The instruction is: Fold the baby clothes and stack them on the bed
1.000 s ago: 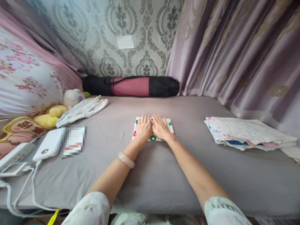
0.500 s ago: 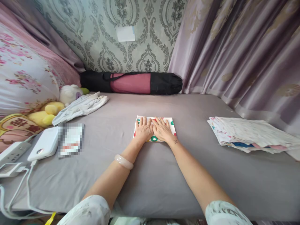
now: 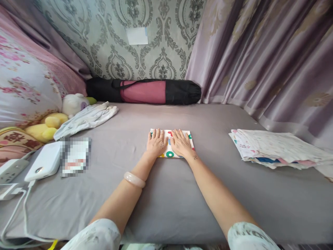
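A small folded white cloth with colourful ring shapes (image 3: 170, 154) lies flat on the grey bed sheet (image 3: 171, 198). My left hand (image 3: 156, 142) rests palm down on its left part, fingers stretched out and pointing away from me. On the right part lies my right hand (image 3: 181, 143), also flat with its fingers extended. A strip of the cloth shows between the two hands, and neither hand grips it. A pale bangle (image 3: 134, 179) circles my left forearm.
A stack of folded cloths (image 3: 278, 147) lies at the right. Across the back is a black and pink roll bag (image 3: 143, 92). At the left are a crumpled white cloth (image 3: 87, 119), plush toys (image 3: 47, 128), a white power bank (image 3: 45, 161), cables and a power strip (image 3: 11, 170).
My left hand has slid a little to the left over the cloth, so the gap between my hands is wider. The view has shifted slightly.
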`<state>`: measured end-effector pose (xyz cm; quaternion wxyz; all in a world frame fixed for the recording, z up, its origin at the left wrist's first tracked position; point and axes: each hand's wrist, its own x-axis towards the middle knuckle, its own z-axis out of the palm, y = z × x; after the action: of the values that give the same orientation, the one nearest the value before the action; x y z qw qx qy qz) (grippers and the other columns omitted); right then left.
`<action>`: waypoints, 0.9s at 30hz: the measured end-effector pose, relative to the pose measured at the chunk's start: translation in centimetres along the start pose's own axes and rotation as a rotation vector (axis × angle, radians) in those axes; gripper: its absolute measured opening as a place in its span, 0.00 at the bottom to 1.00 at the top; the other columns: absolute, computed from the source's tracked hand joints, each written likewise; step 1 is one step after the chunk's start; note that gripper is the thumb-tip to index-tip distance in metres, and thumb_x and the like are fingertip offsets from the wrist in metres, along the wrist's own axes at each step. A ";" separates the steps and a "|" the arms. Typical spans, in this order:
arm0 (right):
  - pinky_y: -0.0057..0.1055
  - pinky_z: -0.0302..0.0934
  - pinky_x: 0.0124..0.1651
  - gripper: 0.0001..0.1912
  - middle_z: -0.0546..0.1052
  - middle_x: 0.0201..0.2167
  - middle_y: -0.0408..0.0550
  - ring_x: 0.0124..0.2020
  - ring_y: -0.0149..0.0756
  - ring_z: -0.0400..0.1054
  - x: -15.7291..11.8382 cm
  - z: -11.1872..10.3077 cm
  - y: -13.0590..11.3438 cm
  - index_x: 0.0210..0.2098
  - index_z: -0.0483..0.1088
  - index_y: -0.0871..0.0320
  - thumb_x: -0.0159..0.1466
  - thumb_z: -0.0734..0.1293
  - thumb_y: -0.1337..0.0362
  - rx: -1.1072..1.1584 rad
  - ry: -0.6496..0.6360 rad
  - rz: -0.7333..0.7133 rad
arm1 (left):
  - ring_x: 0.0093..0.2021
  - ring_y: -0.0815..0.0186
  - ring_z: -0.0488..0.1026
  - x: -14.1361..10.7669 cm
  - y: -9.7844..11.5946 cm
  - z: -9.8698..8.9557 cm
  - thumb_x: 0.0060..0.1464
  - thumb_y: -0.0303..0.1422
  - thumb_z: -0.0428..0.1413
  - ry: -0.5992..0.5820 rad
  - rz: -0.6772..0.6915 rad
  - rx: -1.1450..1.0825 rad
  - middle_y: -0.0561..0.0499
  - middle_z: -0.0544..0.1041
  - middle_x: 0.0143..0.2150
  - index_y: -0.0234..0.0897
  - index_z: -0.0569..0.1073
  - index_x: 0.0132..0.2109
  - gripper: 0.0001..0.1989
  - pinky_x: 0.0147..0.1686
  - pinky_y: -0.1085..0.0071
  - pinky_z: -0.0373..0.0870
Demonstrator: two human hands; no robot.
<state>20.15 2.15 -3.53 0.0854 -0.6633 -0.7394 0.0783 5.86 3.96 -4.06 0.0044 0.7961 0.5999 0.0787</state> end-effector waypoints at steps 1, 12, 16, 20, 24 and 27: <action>0.51 0.29 0.69 0.30 0.49 0.70 0.48 0.71 0.43 0.36 0.0 0.0 0.0 0.69 0.49 0.60 0.71 0.44 0.56 0.000 0.000 0.002 | 0.70 0.52 0.49 0.0 0.0 0.0 0.66 0.42 0.35 0.000 -0.001 0.002 0.40 0.56 0.70 0.32 0.56 0.68 0.30 0.66 0.51 0.45; 0.44 0.31 0.69 0.34 0.47 0.70 0.58 0.71 0.44 0.38 0.2 0.2 0.9 0.69 0.47 0.71 0.70 0.45 0.55 -0.065 0.025 0.164 | 0.69 0.51 0.51 0.0 -0.8 0.6 0.65 0.45 0.34 0.027 -0.141 -0.010 0.36 0.56 0.69 0.25 0.55 0.68 0.33 0.65 0.50 0.48; 0.43 0.33 0.69 0.34 0.47 0.70 0.56 0.71 0.43 0.39 0.2 -0.5 1.4 0.69 0.46 0.69 0.70 0.44 0.55 -0.036 -0.013 0.155 | 0.69 0.52 0.52 -0.1 -1.1 0.2 0.65 0.44 0.35 0.034 -0.142 -0.021 0.37 0.57 0.69 0.27 0.56 0.67 0.32 0.65 0.50 0.49; 0.42 0.33 0.69 0.34 0.47 0.70 0.57 0.71 0.43 0.38 -0.4 -1.1 2.5 0.69 0.46 0.70 0.71 0.42 0.55 -0.029 0.014 0.166 | 0.70 0.53 0.47 -0.6 -1.7 0.0 0.66 0.43 0.34 0.121 -0.119 -0.003 0.40 0.55 0.70 0.29 0.57 0.68 0.31 0.67 0.51 0.43; 0.42 0.32 0.70 0.34 0.48 0.70 0.57 0.71 0.43 0.38 -0.7 -0.6 3.2 0.69 0.46 0.70 0.71 0.43 0.55 -0.041 0.000 0.180 | 0.70 0.51 0.50 -0.8 -2.2 0.3 0.66 0.44 0.34 0.043 -0.089 -0.021 0.39 0.57 0.69 0.30 0.56 0.68 0.31 0.66 0.48 0.45; 0.42 0.33 0.70 0.34 0.48 0.70 0.56 0.71 0.43 0.39 -0.6 -0.2 3.5 0.69 0.47 0.70 0.71 0.43 0.54 -0.036 0.013 0.175 | 0.70 0.51 0.49 -0.8 -2.5 0.3 0.66 0.44 0.33 -0.005 -0.100 -0.040 0.39 0.55 0.70 0.30 0.54 0.69 0.32 0.66 0.46 0.45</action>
<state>23.65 1.92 -4.18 0.0710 -0.7272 -0.6794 0.0680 3.33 3.93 -4.71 0.0257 0.7651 0.6373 0.0885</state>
